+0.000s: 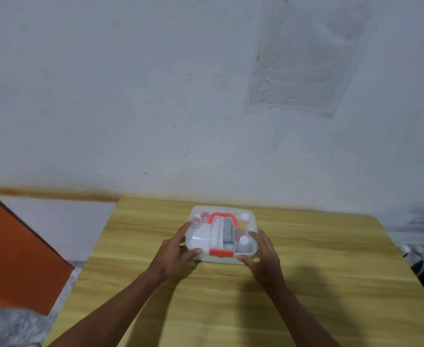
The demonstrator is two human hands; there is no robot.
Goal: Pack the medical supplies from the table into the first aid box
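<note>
Woodgrain table [331, 249]; rounded clear-plastic box [198, 241] in grip of left hand [174, 254], right hand [264, 259]

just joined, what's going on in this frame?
A person has both hands on the clear first aid box on the wooden table. The left hand grips its front-left corner, the right hand its front-right. The lid looks to be on, red handle flat on top, red latch between the thumbs. Small bottles show through it, so packing looks about done; whether it is latched, I cannot tell.
</note>
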